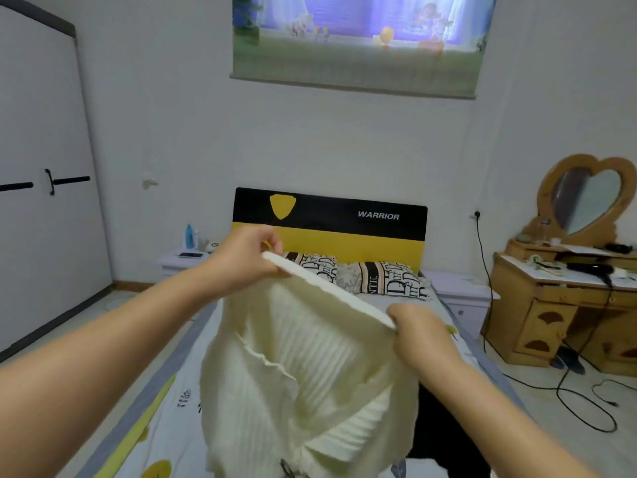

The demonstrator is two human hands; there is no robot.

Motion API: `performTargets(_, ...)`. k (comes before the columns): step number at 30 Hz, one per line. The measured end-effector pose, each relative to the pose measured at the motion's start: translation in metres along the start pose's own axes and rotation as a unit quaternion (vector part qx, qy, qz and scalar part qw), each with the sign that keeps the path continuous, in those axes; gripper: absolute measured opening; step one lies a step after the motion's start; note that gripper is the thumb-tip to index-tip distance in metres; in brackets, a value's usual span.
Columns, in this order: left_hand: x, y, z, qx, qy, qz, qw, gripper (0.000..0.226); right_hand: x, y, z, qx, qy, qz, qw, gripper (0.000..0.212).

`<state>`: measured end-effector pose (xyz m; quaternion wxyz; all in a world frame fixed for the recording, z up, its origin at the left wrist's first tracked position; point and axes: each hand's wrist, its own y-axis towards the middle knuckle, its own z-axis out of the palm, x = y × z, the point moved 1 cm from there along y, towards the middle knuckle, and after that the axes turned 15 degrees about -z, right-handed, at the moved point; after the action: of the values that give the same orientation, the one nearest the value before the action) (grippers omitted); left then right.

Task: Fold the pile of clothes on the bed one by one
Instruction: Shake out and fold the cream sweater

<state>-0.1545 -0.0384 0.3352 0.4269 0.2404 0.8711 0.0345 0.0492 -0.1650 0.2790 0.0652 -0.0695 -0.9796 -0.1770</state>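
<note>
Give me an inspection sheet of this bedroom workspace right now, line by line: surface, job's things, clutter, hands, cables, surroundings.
Surface: bed with patterned sheet, two printed pillows at the black and yellow headboard.
Job's things: cream ribbed knit garment held up over the bed; dark garment lying on the bed beneath it.
Clutter: blue bottle and phone on the left nightstand; hair dryer and small items on the wooden dressing table.
Hands: left hand and right hand each grip the garment's top edge.
Cables: black cable from a wall socket, trailing across the floor.
Surroundings: white wardrobe, heart-shaped mirror, wall hanging.
</note>
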Motion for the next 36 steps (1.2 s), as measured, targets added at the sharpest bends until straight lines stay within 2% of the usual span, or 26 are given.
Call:
performTargets(3, 0.028, -0.001, 0.001, 0.031, 0.122, 0.013, 0.992, 0.04, -0.012, 0.004, -0.026, -0.069, 0.005, 0.023, 0.997, 0.038)
performTargets(6, 0.062, -0.002, 0.009, -0.019, 0.217, 0.0, 0.976, 0.04, -0.014, 0.003, -0.055, -0.134, 0.018, 0.035, 0.99, 0.04)
performTargets(8, 0.088, -0.005, 0.014, -0.051, 0.178, -0.064, 0.981, 0.037, -0.017, -0.001, -0.071, -0.173, 0.04, 0.038, 0.983, 0.04)
performTargets(11, 0.113, -0.008, 0.022, -0.002, 0.082, -0.147, 0.986, 0.029, -0.024, -0.01, -0.079, -0.192, 0.052, 0.052, 0.979, 0.036)
performTargets(14, 0.105, -0.006, 0.026, 0.057, -0.017, -0.2, 0.978, 0.021, -0.043, -0.019, -0.063, -0.111, 0.026, 0.091, 0.989, 0.021)
performTargets(16, 0.093, -0.006, 0.03, 0.076, -0.038, -0.23, 0.969, 0.014, -0.064, -0.023, -0.045, -0.033, 0.064, 0.127, 0.989, 0.026)
performTargets(18, 0.086, -0.006, 0.031, 0.105, -0.027, -0.252, 0.962, 0.018, -0.085, -0.032, -0.025, 0.007, 0.13, 0.155, 0.979, 0.037)
performTargets(22, 0.085, -0.01, 0.028, 0.242, -0.028, -0.225, 0.943, 0.034, -0.112, -0.055, 0.001, 0.053, 0.224, 0.195, 0.954, 0.034)
performTargets(24, 0.085, -0.013, 0.024, 0.312, -0.044, -0.199, 0.928, 0.033, -0.119, -0.068, 0.002, 0.09, 0.309, 0.207, 0.924, 0.037)
performTargets(27, 0.086, -0.018, 0.017, 0.373, -0.096, -0.177, 0.906, 0.065, -0.129, -0.086, -0.001, 0.174, 0.457, 0.224, 0.843, 0.042)
performTargets(29, 0.09, -0.021, 0.015, 0.388, -0.101, -0.172, 0.9, 0.071, -0.139, -0.094, -0.001, 0.213, 0.541, 0.2, 0.788, 0.044)
performTargets(32, 0.095, -0.028, 0.018, 0.374, -0.104, -0.182, 0.903, 0.065, -0.155, -0.103, 0.003, 0.244, 0.621, 0.149, 0.729, 0.061)
performTargets(34, 0.101, -0.032, 0.026, 0.337, -0.113, -0.198, 0.914, 0.066, -0.166, -0.108, 0.008, 0.242, 0.635, 0.122, 0.723, 0.054)
performTargets(35, 0.103, -0.037, 0.031, 0.311, -0.11, -0.211, 0.92, 0.058, -0.17, -0.111, 0.012, 0.231, 0.639, 0.116, 0.725, 0.048)
performTargets(36, 0.104, -0.04, 0.038, 0.287, -0.118, -0.221, 0.925, 0.038, -0.174, -0.114, 0.016, 0.217, 0.643, 0.113, 0.726, 0.043)
